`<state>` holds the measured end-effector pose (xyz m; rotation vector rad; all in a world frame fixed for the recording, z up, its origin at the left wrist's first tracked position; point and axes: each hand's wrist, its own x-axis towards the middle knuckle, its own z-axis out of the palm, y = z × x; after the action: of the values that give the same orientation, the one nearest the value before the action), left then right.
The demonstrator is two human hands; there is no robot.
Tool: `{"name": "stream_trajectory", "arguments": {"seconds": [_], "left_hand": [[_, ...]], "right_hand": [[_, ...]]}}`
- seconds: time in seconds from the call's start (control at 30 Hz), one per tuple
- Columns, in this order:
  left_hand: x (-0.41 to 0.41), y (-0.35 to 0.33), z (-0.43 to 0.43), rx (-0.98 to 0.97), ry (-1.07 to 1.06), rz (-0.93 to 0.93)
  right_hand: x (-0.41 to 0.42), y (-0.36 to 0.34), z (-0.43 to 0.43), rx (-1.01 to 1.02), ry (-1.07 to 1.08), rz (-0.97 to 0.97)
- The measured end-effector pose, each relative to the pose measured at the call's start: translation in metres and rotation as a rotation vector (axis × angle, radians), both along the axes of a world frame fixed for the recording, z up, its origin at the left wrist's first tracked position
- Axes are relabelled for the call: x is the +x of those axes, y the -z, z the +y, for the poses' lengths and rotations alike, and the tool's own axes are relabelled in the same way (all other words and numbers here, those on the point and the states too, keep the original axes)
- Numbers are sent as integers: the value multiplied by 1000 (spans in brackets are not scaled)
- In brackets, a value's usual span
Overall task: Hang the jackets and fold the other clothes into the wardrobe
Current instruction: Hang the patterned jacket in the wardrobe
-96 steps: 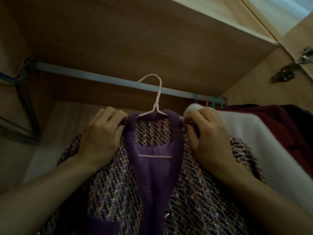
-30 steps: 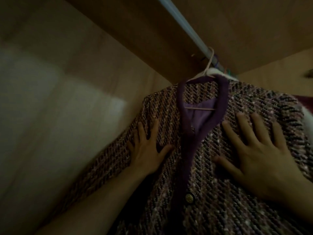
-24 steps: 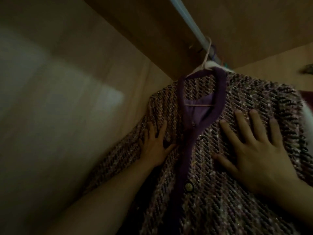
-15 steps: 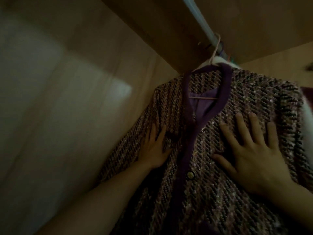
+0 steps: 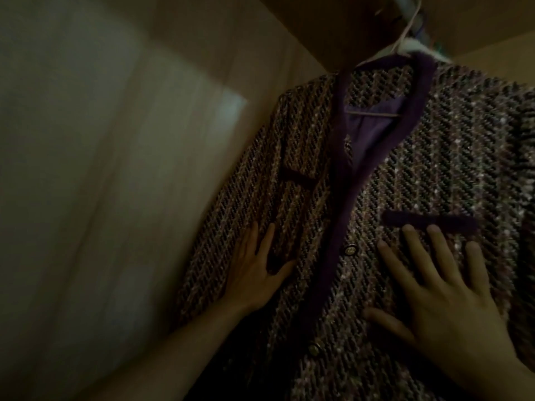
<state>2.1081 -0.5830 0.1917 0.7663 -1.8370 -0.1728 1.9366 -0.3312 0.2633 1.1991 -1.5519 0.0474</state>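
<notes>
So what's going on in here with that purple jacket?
A person is reaching into a wardrobe, tidying a tweed jacket with purple trim. It hangs on a pale hanger up top. The left hand and right hand lie flat on its front, fingers spread, one on each side of the purple edging, apparently smoothing it. The hanging looks done.

tweed jacket (image 5: 434, 175) on hanger (image 5: 405, 39) | left hand (image 5: 254, 273), right hand (image 5: 445, 296) flat on front
</notes>
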Motion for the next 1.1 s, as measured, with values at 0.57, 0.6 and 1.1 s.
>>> {"name": "stream_trajectory", "arguments": {"seconds": [0.57,0.6,1.1], "left_hand": [[40,16,43,-25,-162,-252],[45,15,48,-25,-165,-254],[108,45,83,5,-107,-152]], "right_hand": [[40,4,23,105,-46,-188],[42,8,25,117,-58,-193],[71,40,53,263,-83,-198]]}}
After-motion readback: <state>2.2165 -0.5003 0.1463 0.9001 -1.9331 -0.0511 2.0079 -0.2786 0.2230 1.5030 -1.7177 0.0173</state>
